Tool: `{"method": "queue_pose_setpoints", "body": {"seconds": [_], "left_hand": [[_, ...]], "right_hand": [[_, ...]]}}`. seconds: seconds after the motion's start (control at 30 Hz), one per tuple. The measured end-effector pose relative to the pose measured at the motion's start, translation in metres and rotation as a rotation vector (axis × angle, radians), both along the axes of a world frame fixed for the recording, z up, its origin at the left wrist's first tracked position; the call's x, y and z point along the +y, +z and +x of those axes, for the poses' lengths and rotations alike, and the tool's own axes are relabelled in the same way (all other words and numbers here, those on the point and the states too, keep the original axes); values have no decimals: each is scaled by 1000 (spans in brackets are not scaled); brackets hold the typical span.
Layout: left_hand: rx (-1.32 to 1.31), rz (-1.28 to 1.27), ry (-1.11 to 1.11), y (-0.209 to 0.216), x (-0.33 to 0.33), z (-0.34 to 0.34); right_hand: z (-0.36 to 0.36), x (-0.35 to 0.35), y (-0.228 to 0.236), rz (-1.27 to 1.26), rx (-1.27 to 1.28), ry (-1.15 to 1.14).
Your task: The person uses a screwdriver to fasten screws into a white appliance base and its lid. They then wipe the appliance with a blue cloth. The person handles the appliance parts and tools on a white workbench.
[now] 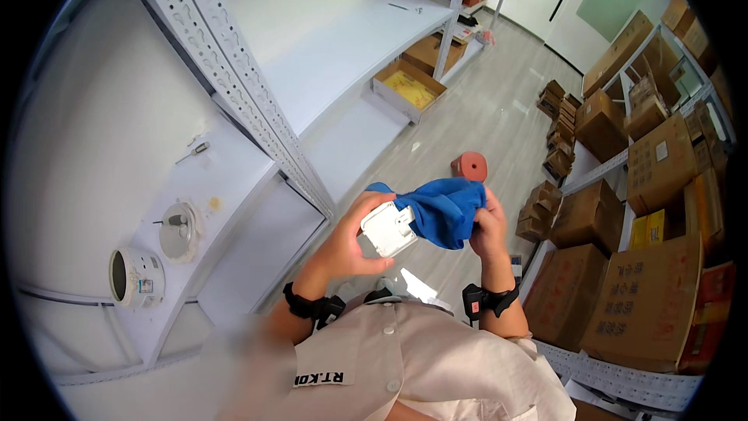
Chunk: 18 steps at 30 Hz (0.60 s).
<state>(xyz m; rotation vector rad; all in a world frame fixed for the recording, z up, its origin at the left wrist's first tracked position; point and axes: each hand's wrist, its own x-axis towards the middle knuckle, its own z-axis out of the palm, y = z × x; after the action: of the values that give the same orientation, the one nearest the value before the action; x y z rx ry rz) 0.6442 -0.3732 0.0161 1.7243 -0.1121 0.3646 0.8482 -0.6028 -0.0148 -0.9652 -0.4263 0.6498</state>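
Observation:
In front of my body, my left hand [354, 235] grips a small white square plastic piece [388, 229] by its edges, thumb below and fingers above. A blue cloth [448, 212] touches the right side of that piece and hangs bunched up. My right hand [489, 224] is closed on the cloth's right end. Part of the cloth also shows behind the white piece, near my left fingertips. What the cloth covers, if anything, is hidden.
On the left shelf [234, 175] are a screwdriver [199, 149], a round metal lid [180, 232] and a white cylindrical container [137, 276]. A red roll-shaped object [470, 165] stands on the floor ahead. Cardboard boxes [643, 300] fill the right rack. A yellow-filled open box [409, 90] sits low ahead.

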Motion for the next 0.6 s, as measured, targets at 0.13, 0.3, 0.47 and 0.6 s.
{"method": "queue_pose_setpoints", "body": {"seconds": [0.13,0.3,0.47,0.6], "left_hand": [[89,-66,20,-12,-6,14],[199,-127,51,-26,-9,22],[174,-187,2,-25,-13,31],[29,-72,-118,-11,-7,39]], "right_hand": [[-7,-11,5,39,46,-85],[-24,-14,-5,42,12,-129],[-50,-5,17,-137,-320,-70],[-56,22,32,-137,-797,-20]]}}
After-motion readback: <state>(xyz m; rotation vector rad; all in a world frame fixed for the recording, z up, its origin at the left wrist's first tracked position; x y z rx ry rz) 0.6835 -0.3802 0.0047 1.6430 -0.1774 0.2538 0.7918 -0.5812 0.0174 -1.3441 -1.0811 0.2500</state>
